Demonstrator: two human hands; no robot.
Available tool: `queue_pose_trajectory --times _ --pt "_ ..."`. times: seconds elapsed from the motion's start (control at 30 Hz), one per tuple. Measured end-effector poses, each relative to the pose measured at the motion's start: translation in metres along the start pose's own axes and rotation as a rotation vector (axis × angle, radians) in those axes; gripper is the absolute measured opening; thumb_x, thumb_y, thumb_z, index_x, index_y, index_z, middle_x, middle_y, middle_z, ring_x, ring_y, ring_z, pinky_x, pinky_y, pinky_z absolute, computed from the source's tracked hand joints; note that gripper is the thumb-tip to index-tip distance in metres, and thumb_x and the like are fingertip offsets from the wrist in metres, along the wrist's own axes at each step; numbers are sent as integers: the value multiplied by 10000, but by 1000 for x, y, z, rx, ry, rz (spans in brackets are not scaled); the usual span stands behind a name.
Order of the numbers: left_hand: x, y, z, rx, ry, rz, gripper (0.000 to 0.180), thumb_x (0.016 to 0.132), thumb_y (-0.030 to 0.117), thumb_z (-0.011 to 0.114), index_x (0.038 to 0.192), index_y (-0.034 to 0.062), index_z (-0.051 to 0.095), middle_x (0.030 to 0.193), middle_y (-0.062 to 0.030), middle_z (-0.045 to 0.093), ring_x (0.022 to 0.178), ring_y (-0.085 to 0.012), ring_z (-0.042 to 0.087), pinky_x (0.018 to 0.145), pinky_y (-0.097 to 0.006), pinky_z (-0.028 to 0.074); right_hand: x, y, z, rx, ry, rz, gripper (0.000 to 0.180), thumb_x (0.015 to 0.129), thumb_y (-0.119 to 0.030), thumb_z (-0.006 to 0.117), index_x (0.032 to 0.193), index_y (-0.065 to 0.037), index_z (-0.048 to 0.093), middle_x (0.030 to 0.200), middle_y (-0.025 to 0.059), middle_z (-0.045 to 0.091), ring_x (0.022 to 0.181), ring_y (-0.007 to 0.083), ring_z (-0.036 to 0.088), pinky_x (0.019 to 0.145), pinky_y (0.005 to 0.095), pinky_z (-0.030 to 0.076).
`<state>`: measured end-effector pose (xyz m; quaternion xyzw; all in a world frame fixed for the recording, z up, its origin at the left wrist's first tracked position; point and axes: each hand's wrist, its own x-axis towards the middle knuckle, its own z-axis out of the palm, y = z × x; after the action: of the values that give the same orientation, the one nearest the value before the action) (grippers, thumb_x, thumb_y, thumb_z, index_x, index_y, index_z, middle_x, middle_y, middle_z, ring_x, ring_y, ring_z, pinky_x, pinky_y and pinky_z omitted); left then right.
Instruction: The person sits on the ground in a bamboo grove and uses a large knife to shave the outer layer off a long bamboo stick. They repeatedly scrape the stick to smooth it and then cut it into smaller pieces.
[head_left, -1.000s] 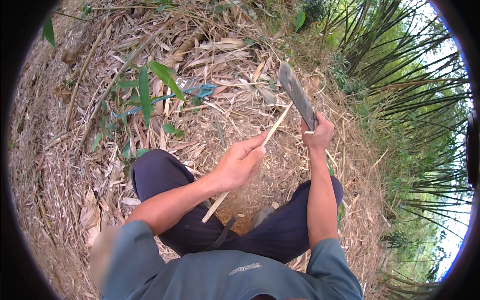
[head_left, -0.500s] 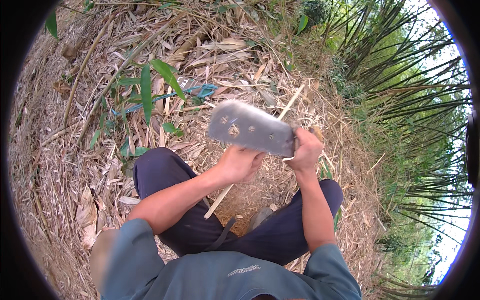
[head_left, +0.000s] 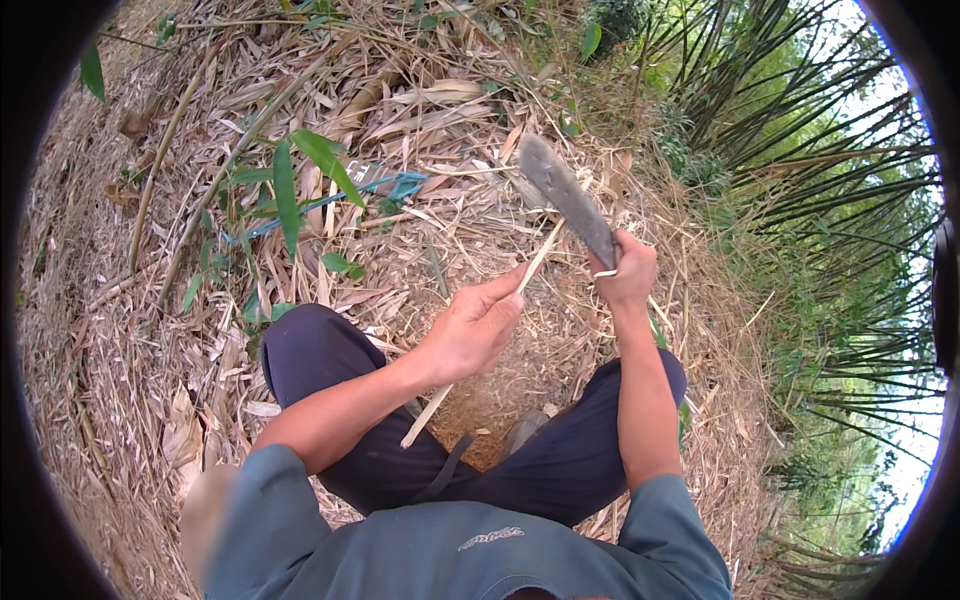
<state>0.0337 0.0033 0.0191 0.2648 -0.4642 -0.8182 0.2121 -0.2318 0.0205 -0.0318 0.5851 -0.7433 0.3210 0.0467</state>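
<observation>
Above leaf litter (head_left: 200,420), blade (head_left: 565,195) re-raised edgewise

Grey-blue short-sleeved shirt (head_left: 450,550) with small pale chest mark, dark navy trousers (head_left: 560,460), bare forearms, grey shoe (head_left: 522,433)

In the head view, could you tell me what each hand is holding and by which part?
The left hand grips a thin bamboo strip around its middle. The right hand holds a broad-bladed knife by its handle.
</observation>
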Motion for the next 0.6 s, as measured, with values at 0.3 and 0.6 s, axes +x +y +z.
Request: queue_pose_trajectory --times 0.3,0.6 --pt "-4 1 3 328 59 85 483 1038 160 461 1490 -7 419 680 14 448 644 -67 431 600 -257 411 0 83 31 -283 456 175 384 807 -325 703 938 35 733 653 115 678 524 282 611 591 393 503" --pt "19 -52 -38 1372 250 743 276 970 115 548 1231 42 601 759 -103 572 686 -287 567 650 -429 472 -24 -58 7 122 -92 -288 209 738 -230 669 704 -36 600 603 148 592 546 322 611 538 383 461"
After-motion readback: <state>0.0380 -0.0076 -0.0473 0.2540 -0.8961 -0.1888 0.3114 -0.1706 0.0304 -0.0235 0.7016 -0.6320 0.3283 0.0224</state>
